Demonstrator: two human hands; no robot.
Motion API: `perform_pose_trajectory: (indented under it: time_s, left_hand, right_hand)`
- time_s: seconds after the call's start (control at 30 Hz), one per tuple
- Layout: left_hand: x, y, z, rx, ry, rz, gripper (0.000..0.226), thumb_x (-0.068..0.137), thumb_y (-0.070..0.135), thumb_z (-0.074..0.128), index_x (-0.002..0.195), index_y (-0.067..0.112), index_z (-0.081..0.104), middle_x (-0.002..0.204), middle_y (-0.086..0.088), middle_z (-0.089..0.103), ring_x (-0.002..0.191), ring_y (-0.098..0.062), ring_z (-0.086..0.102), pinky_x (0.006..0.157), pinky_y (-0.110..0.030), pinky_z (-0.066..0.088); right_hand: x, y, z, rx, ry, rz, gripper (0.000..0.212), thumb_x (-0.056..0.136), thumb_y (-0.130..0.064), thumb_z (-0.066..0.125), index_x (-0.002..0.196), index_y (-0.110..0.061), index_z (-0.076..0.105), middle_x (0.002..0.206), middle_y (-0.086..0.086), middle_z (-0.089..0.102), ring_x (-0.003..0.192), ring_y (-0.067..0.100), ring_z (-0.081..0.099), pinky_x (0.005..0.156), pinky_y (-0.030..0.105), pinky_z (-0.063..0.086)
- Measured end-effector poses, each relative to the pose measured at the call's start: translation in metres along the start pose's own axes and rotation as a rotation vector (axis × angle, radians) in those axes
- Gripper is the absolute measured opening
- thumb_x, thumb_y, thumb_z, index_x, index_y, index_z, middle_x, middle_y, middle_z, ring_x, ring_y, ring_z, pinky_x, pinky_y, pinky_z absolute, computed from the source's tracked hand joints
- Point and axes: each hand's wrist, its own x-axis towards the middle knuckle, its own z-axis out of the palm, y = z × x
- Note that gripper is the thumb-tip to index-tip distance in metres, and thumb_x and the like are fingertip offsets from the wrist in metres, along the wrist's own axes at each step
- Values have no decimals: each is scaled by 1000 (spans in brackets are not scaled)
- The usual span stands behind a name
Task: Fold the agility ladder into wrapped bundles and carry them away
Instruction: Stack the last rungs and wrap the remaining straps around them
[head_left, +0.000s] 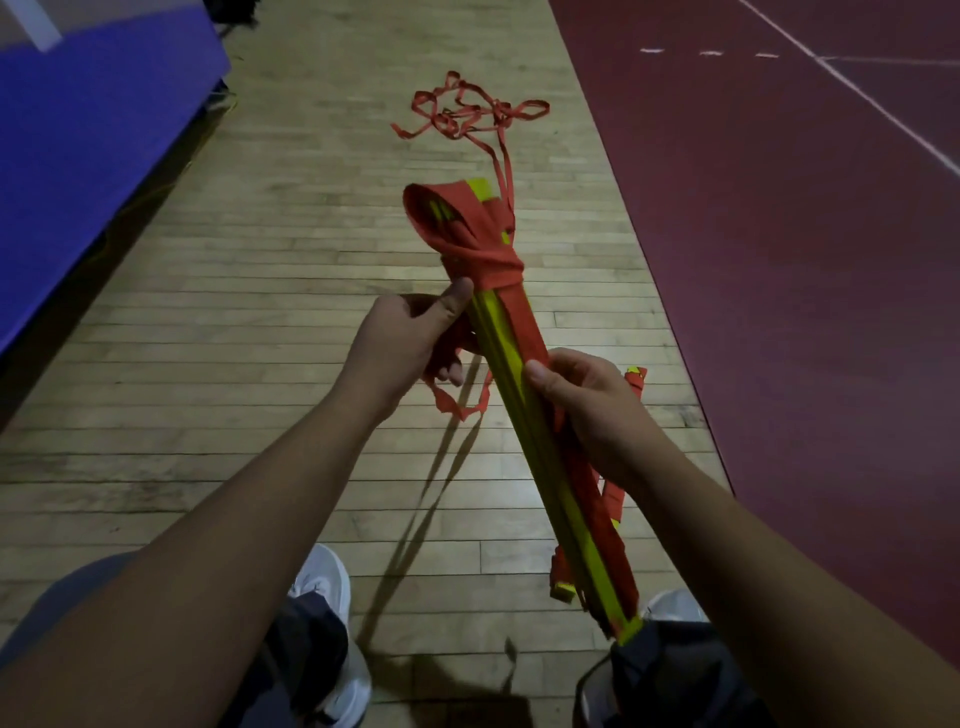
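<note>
The ladder is gathered into one bundle (508, 364) of yellow rungs, held in the air in front of the person and slanting from the lower right up and away toward the middle of the view. Red strap runs along its length. Near the far end the strap is wound round the rungs in a tight wrap (483, 260), above which a red loop folds over the rung tips.

The right hand (592, 410) grips the bundle about halfway along, fingers curled round it and thumb on top. The left hand (410, 338) sits just below the wrap. Its thumb lies against the rungs and its fingers are curled on a strap end (460, 402), which hangs below them in a small loop.

From the far end, two thin strands lead off to a loose strap (467, 111) lying tangled on the wooden floor (234, 270) ahead. A blue mat (93, 130) lies at the left and a maroon court (805, 260) with white lines at the right. Below the arms are two white shoes (324, 577) and dark trouser legs. The bundle's near end hangs just above the right foot.
</note>
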Motion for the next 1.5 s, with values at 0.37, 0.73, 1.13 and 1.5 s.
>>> perform_pose_trajectory:
  time_s: [0.37, 0.73, 1.13, 1.5]
  left_hand:
    - [-24, 10, 32, 285, 280, 84, 39, 85, 58, 72, 79, 19, 71, 65, 5, 72, 60, -8, 71, 59, -25, 55]
    - [-20, -1, 30, 226, 201, -16, 36, 87, 50, 73, 86, 14, 75, 75, 4, 77, 69, -7, 75, 76, -37, 64]
    - [-2, 9, 24, 26, 142, 74, 25, 88, 36, 76, 85, 11, 76, 78, -1, 78, 76, -12, 77, 65, -23, 59]
    - [11, 13, 10, -220, 29, 27, 27, 86, 40, 72, 87, 13, 77, 104, -30, 71, 99, -43, 72, 93, -66, 54]
  right_hand:
    - [-7, -8, 17, -585, 286, -218, 29, 96, -40, 65, 114, -17, 65, 99, -7, 69, 84, 4, 64, 65, 19, 48]
    - [-7, 14, 27, -848, 324, -314, 21, 96, -32, 65, 101, -19, 49, 85, -7, 52, 72, 10, 52, 60, 23, 41]
    - [13, 4, 23, -640, 256, -341, 31, 90, -31, 71, 97, -19, 44, 89, 1, 56, 78, 13, 58, 64, 32, 53]
    - [10, -16, -6, -33, -236, 14, 31, 91, -33, 62, 107, -8, 69, 97, 14, 75, 83, 29, 73, 76, 37, 58]
